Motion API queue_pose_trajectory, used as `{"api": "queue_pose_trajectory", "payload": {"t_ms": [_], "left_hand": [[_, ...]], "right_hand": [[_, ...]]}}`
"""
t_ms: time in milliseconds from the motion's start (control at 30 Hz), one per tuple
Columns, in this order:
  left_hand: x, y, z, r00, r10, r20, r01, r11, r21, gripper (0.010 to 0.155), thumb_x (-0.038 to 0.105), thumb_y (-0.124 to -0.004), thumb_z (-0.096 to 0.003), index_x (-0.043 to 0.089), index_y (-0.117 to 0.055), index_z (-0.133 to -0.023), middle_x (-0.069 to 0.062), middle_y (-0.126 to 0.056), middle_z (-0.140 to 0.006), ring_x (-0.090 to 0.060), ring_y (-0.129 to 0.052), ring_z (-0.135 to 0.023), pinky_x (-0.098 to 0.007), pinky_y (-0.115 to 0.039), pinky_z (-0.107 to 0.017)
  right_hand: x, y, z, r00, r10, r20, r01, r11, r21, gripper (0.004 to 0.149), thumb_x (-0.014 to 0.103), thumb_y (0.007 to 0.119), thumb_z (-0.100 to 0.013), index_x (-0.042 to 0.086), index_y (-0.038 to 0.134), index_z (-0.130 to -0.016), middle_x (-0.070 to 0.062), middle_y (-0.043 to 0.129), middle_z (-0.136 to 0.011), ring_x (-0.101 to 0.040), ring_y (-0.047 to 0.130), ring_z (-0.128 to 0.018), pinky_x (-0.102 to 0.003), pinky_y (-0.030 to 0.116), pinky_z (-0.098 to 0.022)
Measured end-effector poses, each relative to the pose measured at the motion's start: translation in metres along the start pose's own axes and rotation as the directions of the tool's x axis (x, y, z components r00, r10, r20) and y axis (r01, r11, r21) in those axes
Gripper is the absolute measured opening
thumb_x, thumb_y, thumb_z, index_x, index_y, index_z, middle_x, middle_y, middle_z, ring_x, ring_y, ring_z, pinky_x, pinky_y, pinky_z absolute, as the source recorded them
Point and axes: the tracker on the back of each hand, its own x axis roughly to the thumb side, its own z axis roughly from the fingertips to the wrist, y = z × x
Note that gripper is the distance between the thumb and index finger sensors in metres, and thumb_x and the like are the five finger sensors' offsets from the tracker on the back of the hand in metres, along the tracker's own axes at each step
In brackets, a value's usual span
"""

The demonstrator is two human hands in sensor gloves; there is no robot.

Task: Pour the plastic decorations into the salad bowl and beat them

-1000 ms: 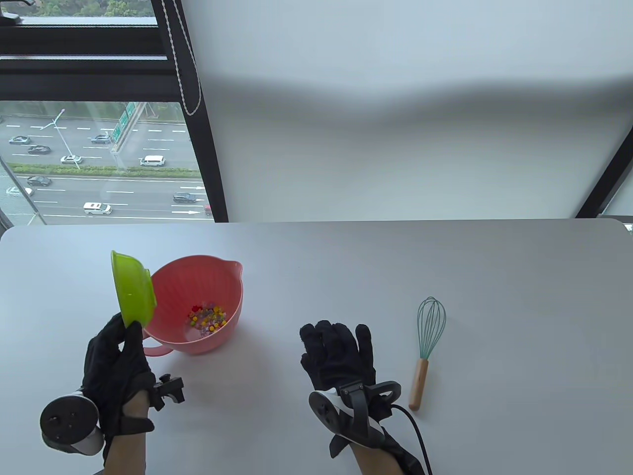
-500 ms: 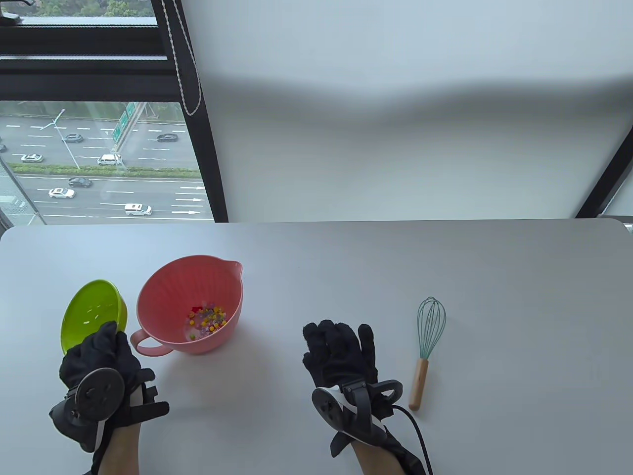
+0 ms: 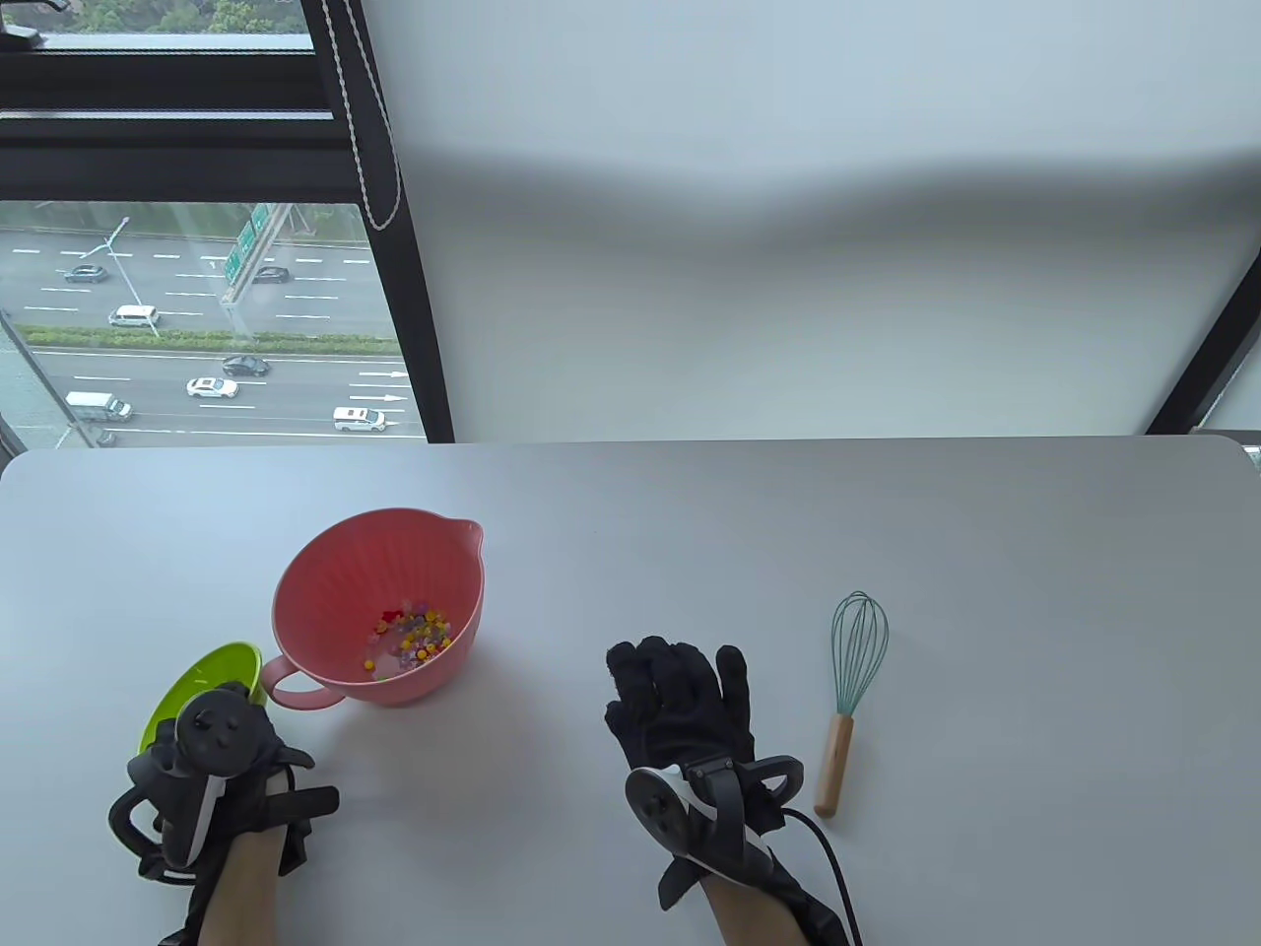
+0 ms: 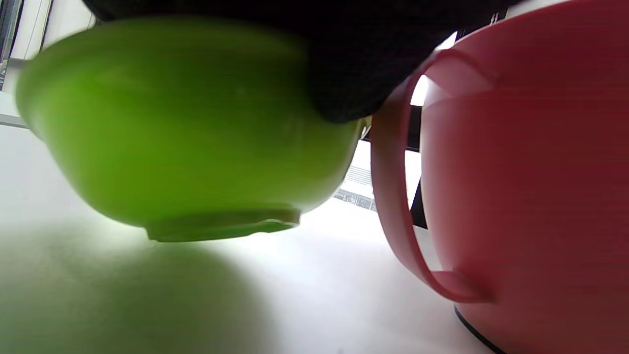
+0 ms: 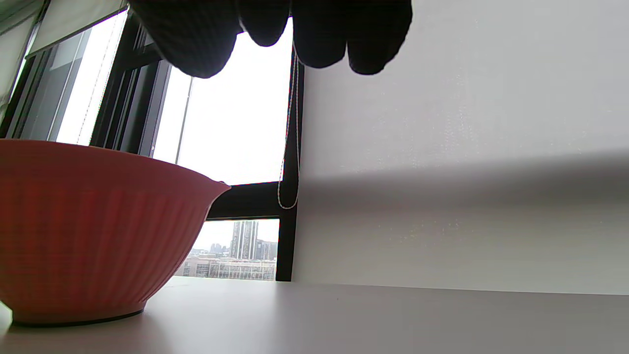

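Note:
A pink salad bowl [image 3: 325, 572] with a spout and a handle stands on the table's left, also seen in the left wrist view [image 4: 530, 187] and the right wrist view [image 5: 93, 226]. Several small coloured plastic decorations [image 3: 412, 634] lie in its bottom. My left hand [image 3: 222, 744] grips a small green bowl [image 3: 202, 678] by its near rim, low beside the pink bowl's handle; that green bowl [image 4: 186, 132] hangs just above the table. My right hand [image 3: 680, 695] rests flat on the table, fingers relaxed. A teal whisk [image 3: 853, 680] with a wooden handle lies to its right.
The grey table [image 3: 690, 532] ends at a wall and a window behind. A black cable [image 3: 832, 872] trails from my right wrist toward the near edge.
My left hand has swung the green bowl from tipped over the pink bowl back upright, then lowered it down and toward me beside the handle. The right hand has stayed put.

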Motion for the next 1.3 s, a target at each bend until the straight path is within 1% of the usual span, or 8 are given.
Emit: {"api": "queue_pose_trajectory", "payload": {"t_ms": [333, 567, 800, 967, 1100, 1167, 1267, 1300], "left_hand": [[0.001, -0.023, -0.005, 1.0, -0.01, -0.004, 0.009, 0.969, -0.247, 0.046, 0.037, -0.087, -0.0513, 0.012, -0.086, -0.09, -0.011, -0.089, -0.082, -0.038, -0.086, -0.074, -0.062, -0.059, -0.067], [-0.003, -0.027, -0.007, 0.999, 0.039, -0.009, -0.04, 0.959, -0.282, 0.049, 0.043, -0.085, -0.0523, 0.012, -0.087, -0.09, -0.011, -0.09, -0.082, -0.038, -0.086, -0.075, -0.062, -0.059, -0.068], [-0.001, -0.009, -0.007, 0.994, 0.112, 0.0, -0.107, 0.946, -0.307, 0.045, 0.039, -0.081, -0.054, 0.013, -0.084, -0.09, -0.011, -0.086, -0.087, -0.04, -0.083, -0.079, -0.062, -0.057, -0.069], [0.0, 0.015, 0.001, 0.988, 0.154, 0.024, -0.147, 0.969, -0.198, 0.042, 0.042, -0.077, -0.0554, 0.015, -0.088, -0.086, -0.01, -0.09, -0.081, -0.038, -0.086, -0.074, -0.061, -0.059, -0.068], [0.006, 0.029, 0.008, 0.964, 0.244, 0.106, -0.24, 0.97, -0.047, 0.042, 0.045, -0.075, -0.0569, 0.016, -0.09, -0.082, -0.007, -0.092, -0.075, -0.036, -0.087, -0.071, -0.06, -0.059, -0.068], [0.012, 0.029, 0.013, 0.945, 0.277, 0.175, -0.295, 0.952, 0.084, 0.043, 0.047, -0.074, -0.0566, 0.016, -0.091, -0.082, -0.008, -0.092, -0.075, -0.036, -0.087, -0.071, -0.06, -0.059, -0.068], [0.02, 0.028, 0.018, 0.924, 0.278, 0.261, -0.343, 0.906, 0.25, 0.049, 0.05, -0.074, -0.0561, 0.015, -0.086, -0.089, -0.01, -0.088, -0.083, -0.039, -0.083, -0.077, -0.062, -0.055, -0.07], [0.023, 0.027, 0.017, 0.925, 0.263, 0.275, -0.336, 0.903, 0.267, 0.051, 0.051, -0.074, -0.0566, 0.018, -0.082, -0.093, -0.01, -0.084, -0.088, -0.039, -0.08, -0.081, -0.062, -0.053, -0.071]], "right_hand": [[-0.002, 0.001, 0.0, 1.0, -0.008, -0.007, 0.008, 1.0, 0.019, 0.064, 0.058, 0.072, -0.054, 0.04, 0.045, -0.109, 0.01, 0.055, -0.113, -0.024, 0.064, -0.099, -0.056, 0.032, -0.079], [-0.003, 0.002, 0.0, 1.0, -0.015, -0.013, 0.015, 0.999, 0.029, 0.063, 0.059, 0.071, -0.054, 0.04, 0.046, -0.109, 0.01, 0.055, -0.112, -0.024, 0.064, -0.099, -0.056, 0.032, -0.079], [-0.004, 0.002, -0.001, 1.0, -0.009, -0.017, 0.009, 0.999, 0.037, 0.063, 0.06, 0.071, -0.054, 0.04, 0.047, -0.109, 0.01, 0.056, -0.112, -0.024, 0.064, -0.099, -0.056, 0.032, -0.079], [-0.003, 0.002, -0.001, 1.0, -0.005, -0.013, 0.006, 0.999, 0.042, 0.063, 0.06, 0.071, -0.054, 0.04, 0.047, -0.109, 0.01, 0.056, -0.112, -0.024, 0.064, -0.099, -0.056, 0.032, -0.079], [-0.003, 0.003, -0.001, 1.0, -0.006, -0.015, 0.006, 0.999, 0.045, 0.063, 0.06, 0.071, -0.054, 0.04, 0.047, -0.109, 0.01, 0.056, -0.112, -0.024, 0.064, -0.099, -0.056, 0.032, -0.079], [-0.003, 0.003, -0.001, 1.0, -0.006, -0.014, 0.007, 0.999, 0.047, 0.064, 0.06, 0.071, -0.054, 0.04, 0.046, -0.109, 0.01, 0.055, -0.113, -0.024, 0.063, -0.099, -0.057, 0.032, -0.079], [-0.003, 0.003, -0.001, 1.0, -0.009, -0.012, 0.009, 0.999, 0.049, 0.064, 0.06, 0.07, -0.054, 0.04, 0.046, -0.109, 0.009, 0.055, -0.113, -0.025, 0.063, -0.1, -0.057, 0.031, -0.079], [-0.002, 0.003, -0.001, 1.0, -0.006, -0.01, 0.007, 0.999, 0.048, 0.064, 0.061, 0.07, -0.054, 0.04, 0.046, -0.109, 0.009, 0.055, -0.113, -0.025, 0.062, -0.1, -0.057, 0.031, -0.079]]}}
